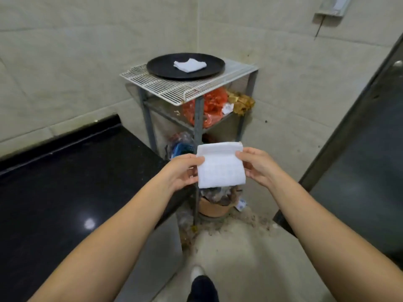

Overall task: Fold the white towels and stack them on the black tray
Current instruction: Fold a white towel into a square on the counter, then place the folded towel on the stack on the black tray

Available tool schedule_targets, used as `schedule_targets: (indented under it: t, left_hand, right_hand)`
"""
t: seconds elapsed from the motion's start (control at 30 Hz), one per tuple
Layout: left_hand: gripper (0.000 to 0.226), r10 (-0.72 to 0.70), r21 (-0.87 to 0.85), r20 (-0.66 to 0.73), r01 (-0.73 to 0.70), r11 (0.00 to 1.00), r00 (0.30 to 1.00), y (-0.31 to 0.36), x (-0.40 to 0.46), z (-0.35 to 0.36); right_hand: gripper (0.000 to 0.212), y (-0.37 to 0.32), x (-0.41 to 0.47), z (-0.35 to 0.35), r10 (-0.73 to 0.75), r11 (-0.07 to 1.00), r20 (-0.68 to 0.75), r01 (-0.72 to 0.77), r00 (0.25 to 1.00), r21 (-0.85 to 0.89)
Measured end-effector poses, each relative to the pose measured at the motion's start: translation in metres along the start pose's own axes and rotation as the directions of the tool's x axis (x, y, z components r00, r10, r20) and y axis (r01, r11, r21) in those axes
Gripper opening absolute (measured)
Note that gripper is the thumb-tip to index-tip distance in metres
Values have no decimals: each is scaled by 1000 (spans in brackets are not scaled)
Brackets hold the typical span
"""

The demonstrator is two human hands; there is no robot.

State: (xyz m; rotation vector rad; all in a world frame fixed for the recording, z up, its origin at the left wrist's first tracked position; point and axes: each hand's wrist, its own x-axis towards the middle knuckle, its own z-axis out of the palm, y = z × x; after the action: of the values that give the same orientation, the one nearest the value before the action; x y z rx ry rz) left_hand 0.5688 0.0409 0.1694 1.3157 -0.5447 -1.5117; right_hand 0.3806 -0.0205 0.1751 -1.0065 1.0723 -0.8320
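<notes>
I hold a small white towel [220, 166] in the air in front of me, folded into a rough square with a doubled band along its top. My left hand [185, 171] pinches its left edge and my right hand [257, 164] pinches its right edge. Farther off, the round black tray [161, 66] sits on a white wire rack, and one folded white towel [190, 65] lies on it, right of centre.
The white wire rack [170, 86] tops a grey metal shelf stand [198, 118] in the tiled corner, with orange bags and clutter on lower shelves. A black counter [65, 182] runs along my left. A dark glass door [359, 160] stands at right. A clay pot [214, 209] sits on the floor.
</notes>
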Motion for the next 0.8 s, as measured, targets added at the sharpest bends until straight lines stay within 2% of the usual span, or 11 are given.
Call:
schedule_targets:
  t: [0.2, 0.33, 0.53, 0.67, 0.73, 0.8]
  left_hand:
    - [20, 243, 33, -30, -242, 970, 970, 126, 96, 26]
    - [25, 367, 135, -58, -357, 924, 929, 199, 145, 40]
    - [7, 380, 103, -209, -366, 925, 901, 269, 229, 33]
    - [11, 410, 134, -370, -389, 911, 834, 302, 286, 23]
    - [16, 408, 137, -509, -397, 908, 758, 327, 336, 23]
    - [18, 390, 187, -532, -344, 920, 752, 327, 351, 11]
  right_hand:
    - [10, -108, 138, 11, -129, 991, 78, 132, 989, -24]
    - [10, -173, 215, 21, -188, 978, 129, 198, 974, -72]
    - [13, -239, 334, 57, -254, 901, 300, 338, 919, -272]
    - [5, -259, 404, 81, -301, 829, 329, 416, 895, -373]
    - [9, -282, 467, 98, -268, 798, 424, 446, 865, -405]
    - [12, -276, 486, 106, -258, 756, 441, 464, 860, -462]
